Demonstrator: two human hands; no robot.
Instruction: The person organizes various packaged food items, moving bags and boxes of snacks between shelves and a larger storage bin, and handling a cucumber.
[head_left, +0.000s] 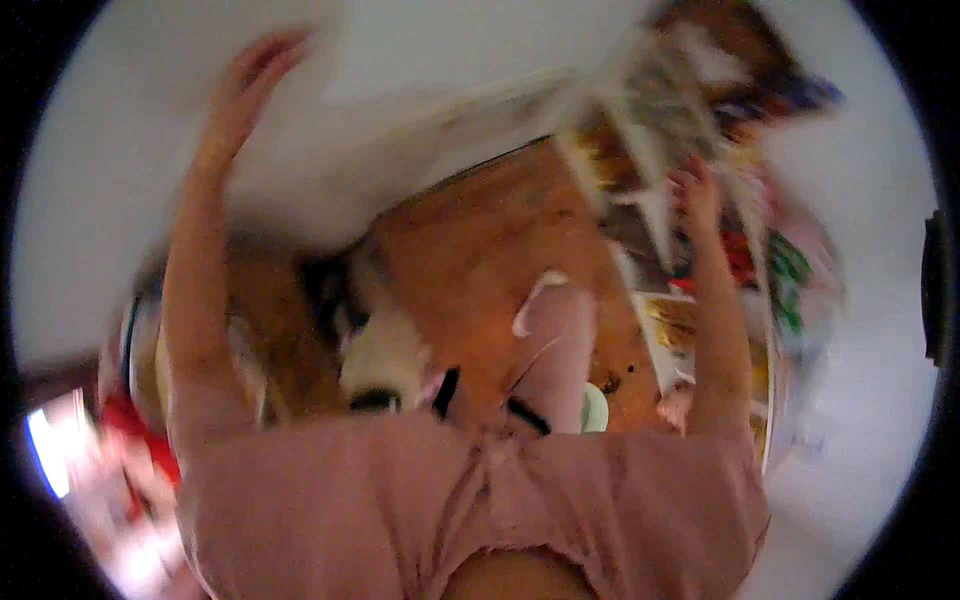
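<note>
My left hand (262, 67) is raised in front of a pale wall (420, 45) at the upper left, fingers stretched out and partly apart, with nothing seen in it. On the right, my right hand (699, 187) is at a light-coloured rack (645, 161) with slanting bars and mixed goods. Red packaging (739, 259) lies beside that forearm. Blur hides whether the fingers touch or grip anything.
Brown flooring (480, 247) stretches ahead of me. A cream-coloured object (382, 356) stands at lower left of centre, near a dark one (326, 292). A pale green round object (595, 409) is by my leg. Green packaging (787, 281) and a dark brown item (742, 45) are at right.
</note>
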